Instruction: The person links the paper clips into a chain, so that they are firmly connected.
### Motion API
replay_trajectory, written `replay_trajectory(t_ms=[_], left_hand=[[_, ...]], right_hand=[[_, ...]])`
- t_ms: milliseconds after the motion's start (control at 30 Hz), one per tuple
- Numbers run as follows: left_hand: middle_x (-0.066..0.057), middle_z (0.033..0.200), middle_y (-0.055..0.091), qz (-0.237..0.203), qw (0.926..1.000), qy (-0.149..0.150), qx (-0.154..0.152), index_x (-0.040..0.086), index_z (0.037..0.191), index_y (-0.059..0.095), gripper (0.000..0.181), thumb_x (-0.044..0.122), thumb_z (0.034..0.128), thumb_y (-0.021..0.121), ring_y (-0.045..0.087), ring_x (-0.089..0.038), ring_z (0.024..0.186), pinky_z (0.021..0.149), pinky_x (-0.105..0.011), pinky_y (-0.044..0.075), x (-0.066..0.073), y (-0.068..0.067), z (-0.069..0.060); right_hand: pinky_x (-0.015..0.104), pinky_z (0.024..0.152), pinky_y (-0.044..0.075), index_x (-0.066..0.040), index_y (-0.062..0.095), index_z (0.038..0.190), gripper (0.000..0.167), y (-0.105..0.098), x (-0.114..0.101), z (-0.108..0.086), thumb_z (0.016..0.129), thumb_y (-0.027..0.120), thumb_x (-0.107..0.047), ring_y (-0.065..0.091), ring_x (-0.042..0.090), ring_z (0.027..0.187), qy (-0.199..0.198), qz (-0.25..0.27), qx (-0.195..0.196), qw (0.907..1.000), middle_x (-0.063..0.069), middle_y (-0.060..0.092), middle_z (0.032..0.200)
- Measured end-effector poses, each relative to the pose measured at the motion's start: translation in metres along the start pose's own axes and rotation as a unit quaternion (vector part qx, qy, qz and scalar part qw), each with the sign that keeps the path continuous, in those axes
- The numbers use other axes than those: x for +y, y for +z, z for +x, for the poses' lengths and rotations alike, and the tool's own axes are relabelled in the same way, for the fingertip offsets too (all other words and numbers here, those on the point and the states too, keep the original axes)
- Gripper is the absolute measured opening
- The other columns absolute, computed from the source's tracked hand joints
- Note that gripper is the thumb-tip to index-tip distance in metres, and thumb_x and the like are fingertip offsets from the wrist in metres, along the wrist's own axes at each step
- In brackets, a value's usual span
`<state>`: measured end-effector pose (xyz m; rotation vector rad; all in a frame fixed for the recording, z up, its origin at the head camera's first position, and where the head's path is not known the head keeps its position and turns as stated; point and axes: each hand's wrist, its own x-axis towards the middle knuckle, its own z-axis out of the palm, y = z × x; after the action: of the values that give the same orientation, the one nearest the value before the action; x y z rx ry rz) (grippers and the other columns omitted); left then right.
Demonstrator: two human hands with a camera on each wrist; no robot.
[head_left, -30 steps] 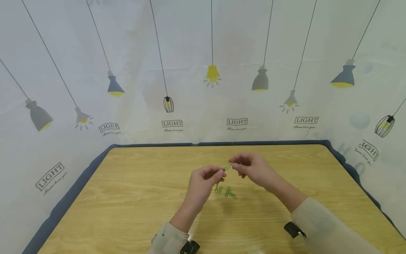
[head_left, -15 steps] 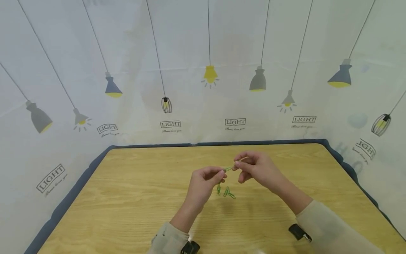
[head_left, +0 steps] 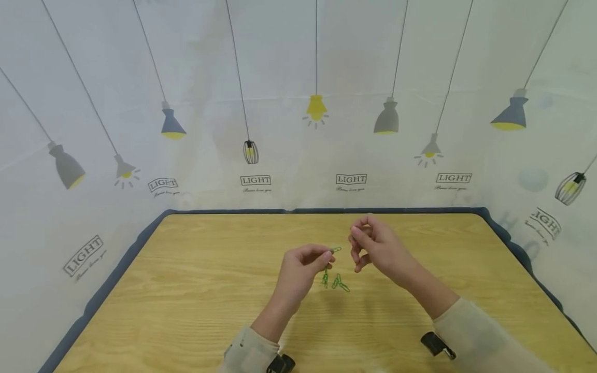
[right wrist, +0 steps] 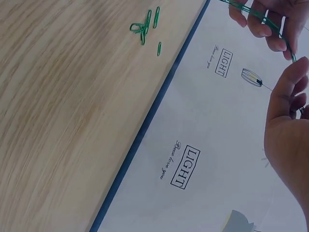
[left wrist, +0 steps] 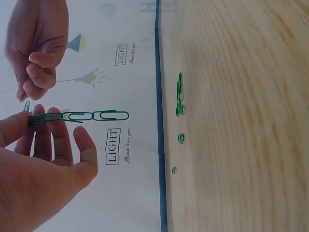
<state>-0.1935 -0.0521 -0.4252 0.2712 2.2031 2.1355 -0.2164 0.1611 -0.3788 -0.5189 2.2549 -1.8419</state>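
Note:
My left hand (head_left: 302,267) is raised over the table and pinches a chain of linked green paper clips (left wrist: 110,115) between thumb and forefinger. One end clip (head_left: 336,249) sticks out past the fingertips; the rest of the chain hangs below. Just to the right, my right hand (head_left: 381,249) has thumb and forefinger pressed together with the other fingers curled. It seems to pinch a single green paper clip, almost wholly hidden by the fingers. The two hands are apart. Several loose green paper clips (right wrist: 146,25) lie on the table beneath them.
The wooden table (head_left: 210,290) has a dark blue border (head_left: 261,211) along its back and sides. Behind it stands a pale wall covering (head_left: 280,129) printed with lamps. A black strap piece (head_left: 437,344) sits at each wrist.
My right hand has drawn back up and to the right, away from the end clip, and its fingers have turned. The left hand keeps its pinch on the chain, almost in place.

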Motion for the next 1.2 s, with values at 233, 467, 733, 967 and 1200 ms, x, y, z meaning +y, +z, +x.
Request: replay_trajectory(t_ms=[233, 467, 733, 967, 1200], left_hand=[[-0.014, 0.11, 0.078, 0.0, 1.0, -0.001, 0.002, 0.0, 0.12, 0.076, 0.03, 0.026, 0.1053, 0.07, 0.074, -0.015, 0.094, 0.1, -0.039, 0.062, -0.001, -0.002, -0.002], [-0.015, 0.111, 0.078, -0.003, 1.0, -0.003, 0.002, 0.002, 0.119, 0.077, 0.029, 0.026, 0.105, 0.07, 0.074, -0.015, 0.094, 0.1, -0.039, 0.062, -0.001, -0.006, -0.001], [-0.015, 0.111, 0.079, 0.002, 1.0, 0.003, -0.002, 0.0, 0.117, 0.077, 0.026, 0.022, 0.1046, 0.071, 0.073, -0.014, 0.093, 0.099, -0.039, 0.061, -0.002, -0.006, -0.001], [-0.013, 0.112, 0.079, 0.027, 0.9994, 0.018, -0.013, 0.005, 0.115, 0.08, 0.023, 0.024, 0.1037, 0.072, 0.072, -0.015, 0.095, 0.099, -0.044, 0.06, -0.001, -0.007, 0.0], [-0.008, 0.111, 0.08, 0.051, 0.9984, 0.018, -0.018, 0.01, 0.114, 0.081, 0.02, 0.025, 0.1033, 0.073, 0.071, -0.014, 0.095, 0.094, -0.036, 0.06, 0.0, -0.01, 0.001]], right_hand=[[0.035, 0.072, 0.065, 0.0, 0.069, 0.125, 0.029, 0.006, 0.002, -0.002, 0.109, 0.064, -0.022, 0.063, 0.016, 0.068, -0.001, -0.032, 0.019, 0.9993, 0.008, 0.063, 0.084], [0.029, 0.079, 0.064, -0.002, 0.069, 0.137, 0.033, 0.008, 0.002, -0.004, 0.11, 0.061, -0.018, 0.068, 0.017, 0.078, -0.019, -0.066, 0.019, 0.9974, 0.012, 0.068, 0.092], [0.032, 0.071, 0.064, 0.002, 0.074, 0.118, 0.022, 0.016, 0.0, -0.003, 0.104, 0.071, -0.014, 0.069, 0.015, 0.073, -0.021, -0.075, 0.04, 0.9961, 0.008, 0.072, 0.086], [0.03, 0.065, 0.059, -0.002, 0.076, 0.115, 0.018, 0.018, -0.002, -0.005, 0.104, 0.07, -0.015, 0.066, 0.018, 0.072, -0.012, -0.117, 0.049, 0.9919, 0.006, 0.071, 0.084], [0.03, 0.063, 0.058, -0.003, 0.077, 0.114, 0.017, 0.022, -0.003, -0.004, 0.104, 0.071, -0.016, 0.066, 0.019, 0.071, -0.006, -0.131, 0.058, 0.9897, 0.008, 0.073, 0.087]])
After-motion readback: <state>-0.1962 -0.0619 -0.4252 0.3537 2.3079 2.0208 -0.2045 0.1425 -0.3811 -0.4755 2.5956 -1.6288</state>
